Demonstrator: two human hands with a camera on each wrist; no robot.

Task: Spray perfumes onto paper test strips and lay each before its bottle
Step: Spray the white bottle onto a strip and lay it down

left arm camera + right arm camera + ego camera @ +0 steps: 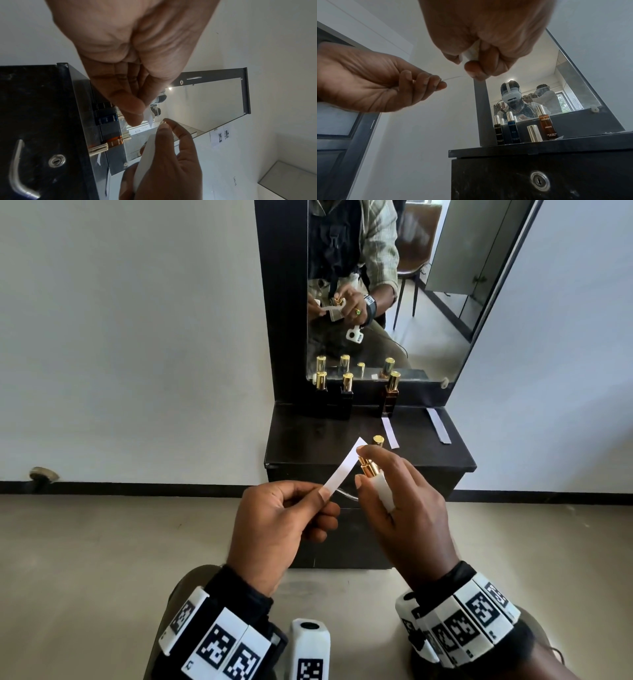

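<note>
Dresser top (308, 440) — bottles line the back edge at 12 o'clock: black bottle (321, 395), blue-black bottle (346, 400), then a gap, then amber bottle (391, 397), all standing just before the mirror (428, 302), so no reach past them. Loose gold cap (378, 440) stands mid-top, just beside the laid strip (390, 433) that lies before the amber bottle; second strip (439, 426) lies near the 2 o'clock corner. Left half of the top toward 10 o'clock is bare, open for a hand. Both hands are in the air off the front edge at 6 o'clock: left hand (274, 529) and right hand (404, 508) close together, held strip (342, 470) between them.
</note>
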